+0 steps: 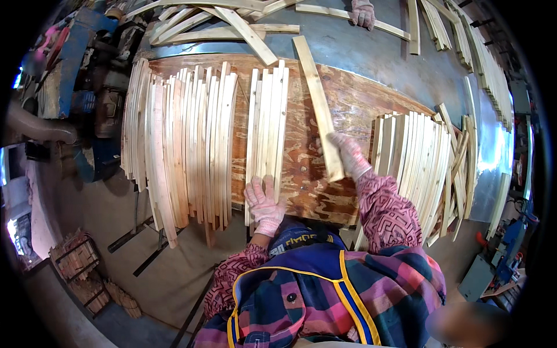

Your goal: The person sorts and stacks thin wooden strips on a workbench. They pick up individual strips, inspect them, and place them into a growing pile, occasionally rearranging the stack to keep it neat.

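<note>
Our right hand (350, 153): grip clamped on one pale board (316, 101), slanted over the plywood counter (342, 204). Our left hand (264, 203): grip apart, laid on a strip row (268, 122) between board and larger left stack (197, 133).

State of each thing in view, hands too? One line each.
Left hand, open, laid on middle strips
Right hand, closed on single strip
Single strip, held, aslant
Middle strips, side by side
Left strips, ends uneven
Plywood, partly covered
Loose strips, jumbled
Co-worker's hand, gloved, on far strip
</note>
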